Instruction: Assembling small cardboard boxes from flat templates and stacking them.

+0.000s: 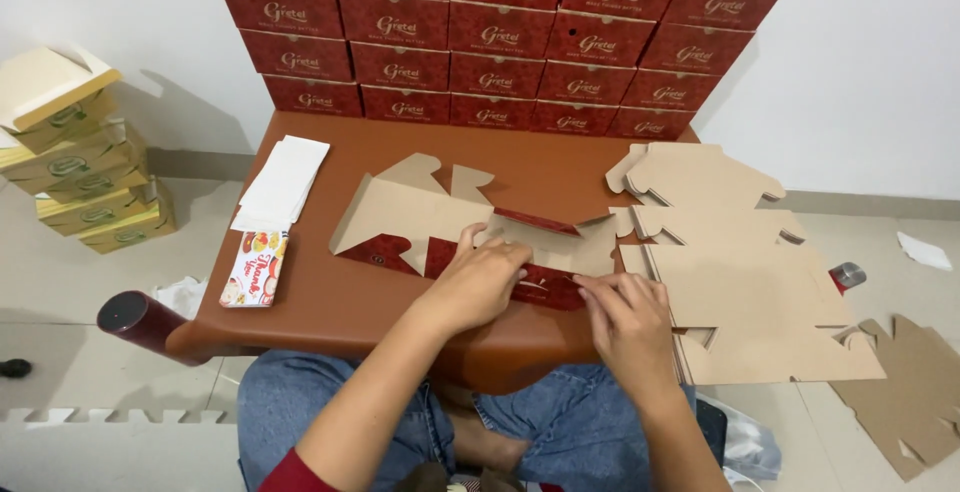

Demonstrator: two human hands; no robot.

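Observation:
A flat die-cut cardboard box blank (420, 217), brown inside and dark red outside, lies partly folded on a small brown table (330, 302). My left hand (480, 282) presses down on the blank's middle, fingers bent over a folded red flap. My right hand (625, 317) pinches the blank's near right edge, just beside a stack of unfolded brown blanks (750, 292). Both wrists reach in over my lap in blue jeans.
Several assembled dark red boxes (500, 32) are stacked in rows at the table's far edge against a white wall. White paper sheets (285, 177) and colourful cards (255, 270) lie at the table's left. Yellow boxes (80, 162) pile on the floor left; another blank (905, 392) lies right.

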